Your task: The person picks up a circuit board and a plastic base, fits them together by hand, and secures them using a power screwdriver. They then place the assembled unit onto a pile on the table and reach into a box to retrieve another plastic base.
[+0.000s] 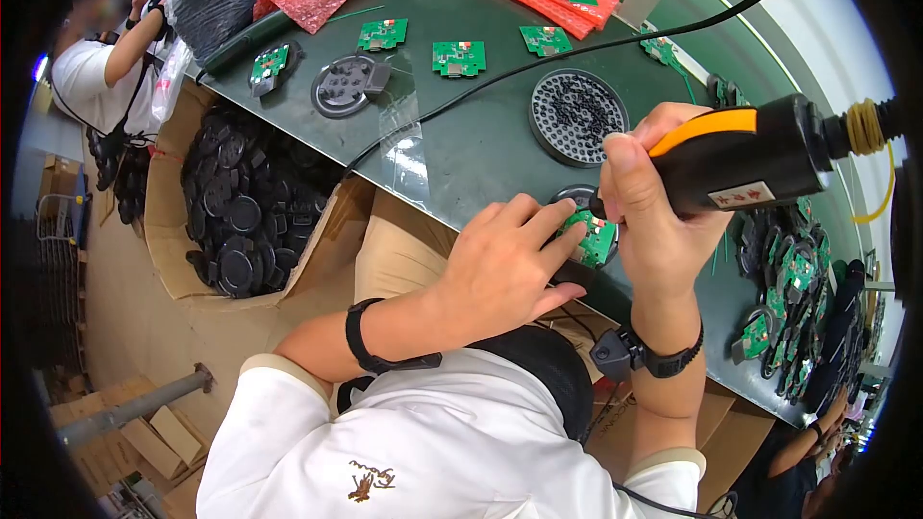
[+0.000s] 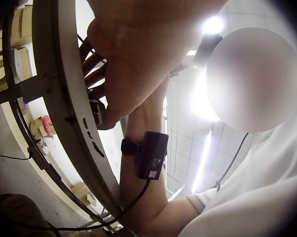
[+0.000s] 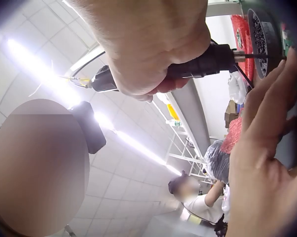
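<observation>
With the right hand (image 1: 661,216) clamped on the black-and-orange electric screwdriver (image 1: 784,146), align squarely to the green circuit board (image 1: 600,240) near the bench (image 1: 471,168) edge, steadying with the left hand (image 1: 502,267), fingers apart.

the left hand (image 2: 143,52) is near a forearm (image 2: 146,190) wearing a black camera (image 2: 152,155).

From above the bench (image 1: 461,159), the head view looks steeply down, wide and farthest back. The left wrist view sits low by the bench, close against the left hand (image 1: 505,264), facing up at the ceiling. The right wrist view hugs the right hand (image 1: 663,216), turned sideways, sharing driver (image 1: 745,154) and dish (image 1: 535,125) with the head view.
</observation>
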### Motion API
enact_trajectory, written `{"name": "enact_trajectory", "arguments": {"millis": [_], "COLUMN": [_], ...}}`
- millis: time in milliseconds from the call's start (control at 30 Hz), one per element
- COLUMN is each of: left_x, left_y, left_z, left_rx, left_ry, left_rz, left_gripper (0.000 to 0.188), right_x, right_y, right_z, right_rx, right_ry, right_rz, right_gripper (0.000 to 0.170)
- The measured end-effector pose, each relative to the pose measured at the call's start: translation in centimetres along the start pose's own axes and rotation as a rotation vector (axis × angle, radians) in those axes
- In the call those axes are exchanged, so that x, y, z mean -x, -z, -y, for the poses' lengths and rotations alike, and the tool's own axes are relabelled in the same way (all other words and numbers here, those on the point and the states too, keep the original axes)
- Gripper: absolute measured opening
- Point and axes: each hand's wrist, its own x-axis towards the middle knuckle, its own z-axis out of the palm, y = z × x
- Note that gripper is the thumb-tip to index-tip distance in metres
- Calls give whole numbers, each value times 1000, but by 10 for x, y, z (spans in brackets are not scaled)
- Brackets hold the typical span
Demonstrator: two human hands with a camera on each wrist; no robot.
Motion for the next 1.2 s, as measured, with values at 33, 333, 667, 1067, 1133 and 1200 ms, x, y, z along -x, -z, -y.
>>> {"name": "enact_trajectory", "arguments": {"millis": [33, 333, 667, 1067, 1133, 1200], "left_x": [0, 1, -7, -24, -22, -19], "left_y": [0, 2, -3, 13, 14, 19], "left_z": [0, -2, 19, 9, 3, -3], "left_rx": [1, -37, 162, 719, 685, 649], "left_ry": [0, 2, -103, 193, 149, 109], "left_rz": [-1, 24, -42, -29, -71, -121], "left_gripper": [57, 62, 57, 25, 27, 28], "right_x": [-1, -4, -68, 79, 88, 91], "right_y": [0, 6, 94, 66, 63, 59], "right_z": [-2, 0, 32, 20, 9, 6], "right_rx": [1, -95, 21, 673, 625, 574], "right_ry": [0, -93, 131, -125, -152, -174], "right_rz": [1, -110, -287, 208, 126, 53], "right_gripper": [23, 29, 41, 53, 48, 44]}}
